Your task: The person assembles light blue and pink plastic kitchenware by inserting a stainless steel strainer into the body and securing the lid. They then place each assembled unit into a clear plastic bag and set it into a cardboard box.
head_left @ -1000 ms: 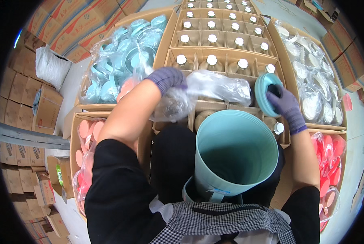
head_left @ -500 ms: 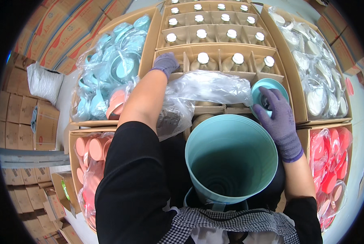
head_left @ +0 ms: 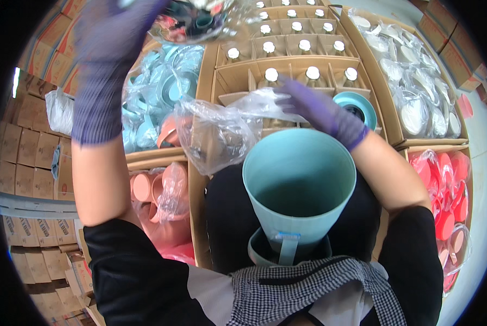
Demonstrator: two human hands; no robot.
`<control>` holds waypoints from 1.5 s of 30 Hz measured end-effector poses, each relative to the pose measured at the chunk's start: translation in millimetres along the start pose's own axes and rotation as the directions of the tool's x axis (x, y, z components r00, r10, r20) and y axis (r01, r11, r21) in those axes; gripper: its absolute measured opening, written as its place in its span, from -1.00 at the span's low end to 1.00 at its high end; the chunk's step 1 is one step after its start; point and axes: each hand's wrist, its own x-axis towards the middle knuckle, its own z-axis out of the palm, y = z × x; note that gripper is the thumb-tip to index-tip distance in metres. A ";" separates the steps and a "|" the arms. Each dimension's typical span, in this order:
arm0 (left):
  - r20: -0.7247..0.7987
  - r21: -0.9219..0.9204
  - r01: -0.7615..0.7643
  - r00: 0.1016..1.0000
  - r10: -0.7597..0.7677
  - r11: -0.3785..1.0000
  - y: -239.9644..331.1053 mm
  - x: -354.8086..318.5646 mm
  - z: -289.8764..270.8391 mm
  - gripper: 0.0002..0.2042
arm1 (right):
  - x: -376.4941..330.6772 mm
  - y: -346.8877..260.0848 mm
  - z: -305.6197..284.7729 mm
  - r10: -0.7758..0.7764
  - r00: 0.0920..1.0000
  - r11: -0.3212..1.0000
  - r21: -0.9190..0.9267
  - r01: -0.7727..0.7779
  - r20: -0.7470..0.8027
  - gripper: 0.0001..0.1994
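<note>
Because the left hand in a purple knit glove (head_left: 115, 38) is up at the picture's edge, its fingers blurred and partly cut off, its exact hold is unclear; it appears closed on a shiny, rounded, see-through vessel (head_left: 200, 22) hanging in the air to its right. Smooth walls and a knit glove could let that vessel slip — a knock against the bottles below might crack it.

The right hand in a matching glove (head_left: 317, 106) is loosely open, fingers stretched over a crumpled clear plastic bag (head_left: 216, 130). The loose film could snag those fingers, and a sweep of that wrist might tip the round teal plastic lid (head_left: 363, 103) just beside it.

Below the right hand, a tall teal plastic tub (head_left: 308, 228) stands mouth-up between the thighs, nothing visible inside; a careless elbow could topple it. Beyond that hand, a divided brown cardboard carton (head_left: 227, 81) holds white-capped clear bottles (head_left: 312, 73). Farther out, boxes flank both hands: film-wrapped teal parts (head_left: 172, 87) under the left — peach parts (head_left: 141, 187) nearer the body — and white parts (head_left: 414, 122) and red parts (head_left: 444, 223) past the right.
</note>
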 end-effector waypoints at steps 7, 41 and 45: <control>0.116 -0.473 0.226 0.974 -0.195 0.852 98.1 -145.3 53.5 0.00 | -40.8 -68.0 -24.4 -0.765 0.642 0.403 0.819 0.409 0.056 0.08; 0.796 -0.403 0.287 0.578 0.178 0.869 36.8 -157.7 72.1 -0.01 | -183.1 -57.8 -7.5 -0.417 0.788 0.128 -0.830 0.544 0.452 -0.28; 0.874 -0.381 0.333 0.433 0.219 0.863 28.2 -133.4 88.1 -0.13 | -173.0 -41.2 -35.6 -0.491 0.707 0.235 -0.704 0.670 0.509 -0.28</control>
